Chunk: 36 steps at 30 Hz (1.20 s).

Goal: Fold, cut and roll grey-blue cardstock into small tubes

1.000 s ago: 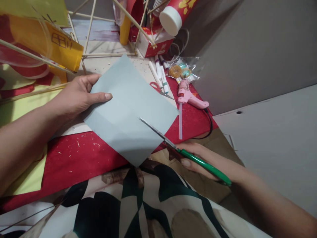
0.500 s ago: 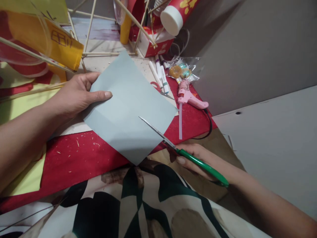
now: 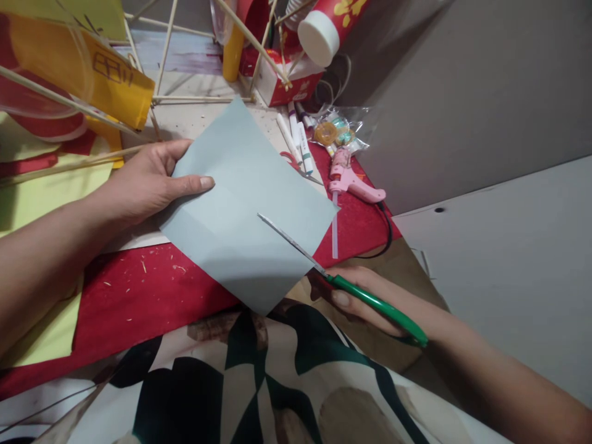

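Observation:
My left hand [image 3: 155, 179] pinches the left side of a square sheet of pale blue paper [image 3: 240, 172], thumb on top and fingers behind. The sheet hangs tilted above the table's front edge, one corner toward my lap. Green-handled scissors [image 3: 377, 308] are in my right hand [image 3: 365, 293], whose fingers are partly hidden by the handle. One blade lies over the paper's face, pointing up and left; the other seems to be behind the sheet, out of sight. The paper's lower right edge sits between the blades, near the pivot.
A pink glue gun [image 3: 351, 179] with its cord lies right of the paper, beside markers [image 3: 303, 145], red-handled scissors [image 3: 291, 160] and a plastic bag [image 3: 342, 129] of tape rolls. Behind stands a stick frame [image 3: 198, 98]. Yellow paper [image 3: 55, 308] lies left on the red tabletop [image 3: 139, 296].
My left hand has brought the paper slightly right and down, so its edge sits deeper between the scissor blades. My right hand and the scissors have hardly moved.

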Available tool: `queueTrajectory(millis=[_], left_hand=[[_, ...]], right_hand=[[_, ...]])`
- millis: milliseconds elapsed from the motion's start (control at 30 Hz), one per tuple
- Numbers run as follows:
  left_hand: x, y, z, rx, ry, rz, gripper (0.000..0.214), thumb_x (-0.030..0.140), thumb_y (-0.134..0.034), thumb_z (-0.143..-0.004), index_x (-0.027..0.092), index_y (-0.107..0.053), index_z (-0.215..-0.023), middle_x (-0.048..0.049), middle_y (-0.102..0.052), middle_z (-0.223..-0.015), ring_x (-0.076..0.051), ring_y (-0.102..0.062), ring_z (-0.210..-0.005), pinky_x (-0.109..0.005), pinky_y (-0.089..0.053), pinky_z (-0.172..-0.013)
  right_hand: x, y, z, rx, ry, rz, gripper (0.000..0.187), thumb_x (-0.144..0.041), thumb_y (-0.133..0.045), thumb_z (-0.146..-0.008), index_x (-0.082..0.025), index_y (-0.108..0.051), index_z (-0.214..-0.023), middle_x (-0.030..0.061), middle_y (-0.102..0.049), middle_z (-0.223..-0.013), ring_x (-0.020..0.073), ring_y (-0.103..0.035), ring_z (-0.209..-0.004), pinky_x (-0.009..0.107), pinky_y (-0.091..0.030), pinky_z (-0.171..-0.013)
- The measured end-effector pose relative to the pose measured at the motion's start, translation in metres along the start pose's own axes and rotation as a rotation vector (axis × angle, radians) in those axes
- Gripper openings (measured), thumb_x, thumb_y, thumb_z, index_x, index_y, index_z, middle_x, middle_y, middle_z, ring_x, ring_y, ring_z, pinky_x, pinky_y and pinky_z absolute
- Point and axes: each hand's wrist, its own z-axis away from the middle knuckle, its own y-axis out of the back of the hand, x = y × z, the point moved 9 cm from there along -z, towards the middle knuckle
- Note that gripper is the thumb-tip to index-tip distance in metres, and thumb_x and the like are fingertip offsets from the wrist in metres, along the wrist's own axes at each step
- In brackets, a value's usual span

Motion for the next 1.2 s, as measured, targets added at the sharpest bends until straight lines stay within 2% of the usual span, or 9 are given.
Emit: queueTrajectory(millis=[100,167,267,367,533,700,900,1067,1200], left_hand=[[0.001,0.001,0.0,0.011,-0.016,0.006,0.049,0.02,-0.077,-0.074,0.024,-0.072,-0.122,-0.0032,-0.08,-0.098,-0.022,-0.074,-0.076,-0.033,-0.062,-0.07],[0.001,0.002,-0.001,0.011,-0.017,0.006,0.051,0.02,-0.076,-0.073,0.024,-0.071,-0.124,-0.0036,-0.08,-0.101,-0.023,-0.075,-0.079,-0.035,-0.063,-0.072],[0.0,0.003,-0.001,0.01,-0.002,-0.014,0.054,0.017,-0.074,-0.074,0.022,-0.069,-0.127,-0.004,-0.079,-0.101,-0.026,-0.076,-0.084,-0.036,-0.063,-0.076],[-0.001,0.001,-0.001,-0.006,0.007,-0.018,0.055,0.016,-0.072,-0.073,0.021,-0.069,-0.127,-0.005,-0.079,-0.101,-0.028,-0.077,-0.086,-0.036,-0.063,-0.077],[-0.012,-0.01,0.005,-0.073,0.08,-0.003,0.053,0.023,-0.075,-0.07,0.027,-0.071,-0.122,-0.0028,-0.077,-0.103,-0.032,-0.076,-0.094,-0.037,-0.064,-0.072],[-0.017,-0.01,0.006,-0.058,0.108,0.0,0.051,0.023,-0.071,-0.071,0.025,-0.071,-0.123,-0.0016,-0.074,-0.104,-0.035,-0.074,-0.102,-0.041,-0.063,-0.075],[-0.018,-0.01,0.005,-0.057,0.126,-0.01,0.052,0.022,-0.071,-0.07,0.026,-0.071,-0.122,0.0002,-0.073,-0.102,-0.035,-0.074,-0.101,-0.039,-0.064,-0.071],[-0.016,-0.005,0.005,0.008,0.111,0.009,0.047,0.02,-0.068,-0.074,0.024,-0.071,-0.121,-0.0025,-0.072,-0.115,-0.04,-0.069,-0.114,-0.041,-0.063,-0.078],[-0.015,-0.006,0.005,-0.015,0.119,0.004,0.047,0.02,-0.066,-0.076,0.023,-0.07,-0.123,-0.0023,-0.071,-0.117,-0.04,-0.068,-0.115,-0.044,-0.062,-0.079]], right_hand=[[0.006,0.001,0.003,0.043,-0.133,-0.019,0.054,-0.068,-0.043,-0.099,-0.017,-0.053,-0.082,-0.0032,-0.043,-0.063,0.0082,-0.036,-0.051,0.023,-0.03,-0.048],[0.008,0.0,0.004,0.036,-0.152,-0.014,0.054,-0.068,-0.049,-0.096,-0.017,-0.051,-0.079,-0.004,-0.041,-0.061,0.0081,-0.036,-0.05,0.023,-0.029,-0.048],[0.01,0.001,0.005,0.03,-0.141,0.011,0.051,-0.066,-0.054,-0.095,-0.018,-0.052,-0.079,-0.005,-0.04,-0.06,0.008,-0.035,-0.05,0.023,-0.029,-0.048],[0.006,0.008,0.006,0.046,-0.08,0.066,0.051,-0.065,-0.046,-0.098,-0.017,-0.054,-0.082,-0.0023,-0.047,-0.064,0.0092,-0.038,-0.052,0.023,-0.031,-0.049],[-0.015,0.01,0.005,-0.034,0.055,0.192,0.048,-0.06,-0.041,-0.102,-0.017,-0.058,-0.091,0.0032,-0.058,-0.077,0.0139,-0.05,-0.066,0.025,-0.043,-0.062],[-0.015,0.012,0.004,-0.057,0.059,0.193,0.048,-0.06,-0.038,-0.103,-0.02,-0.046,-0.079,-0.0018,-0.046,-0.065,0.0112,-0.041,-0.058,0.023,-0.038,-0.054],[0.001,0.011,0.007,-0.075,-0.006,0.159,0.042,-0.055,-0.045,-0.103,-0.019,-0.045,-0.08,-0.0023,-0.045,-0.068,0.0097,-0.04,-0.057,0.022,-0.033,-0.052],[0.0,0.009,0.004,-0.065,0.023,0.147,0.041,-0.052,-0.045,-0.103,-0.02,-0.044,-0.079,-0.0041,-0.042,-0.063,0.0088,-0.038,-0.053,0.023,-0.031,-0.051],[0.004,0.009,0.003,-0.045,-0.01,0.153,0.042,-0.053,-0.046,-0.103,-0.02,-0.045,-0.078,-0.0033,-0.043,-0.063,0.0092,-0.039,-0.054,0.023,-0.032,-0.051]])
